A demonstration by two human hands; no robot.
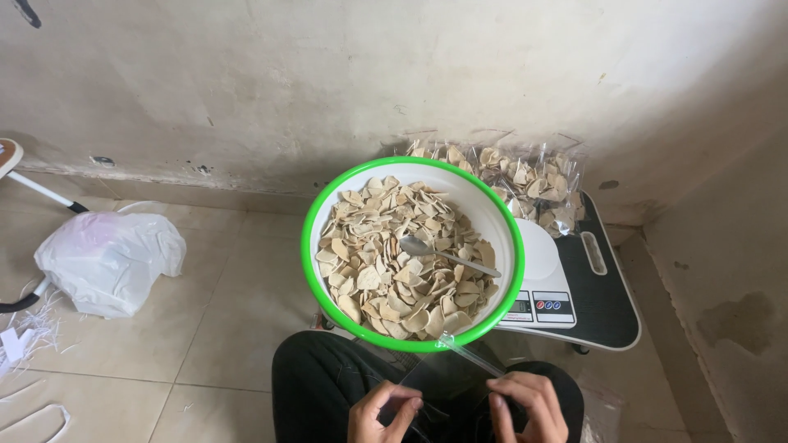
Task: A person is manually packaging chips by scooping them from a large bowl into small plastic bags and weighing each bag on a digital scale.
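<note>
A white bowl with a green rim stands in front of me, full of pale, flat chips. A metal spoon lies on top of the chips. Low in the view, over my dark trousers, my left hand and my right hand pinch the two sides of a clear plastic bag. The bag's mouth points up toward the bowl's near rim.
A white kitchen scale sits on a black tray right of the bowl. Several filled clear bags of chips lean against the wall behind it. A white plastic bag lies on the tiled floor at left.
</note>
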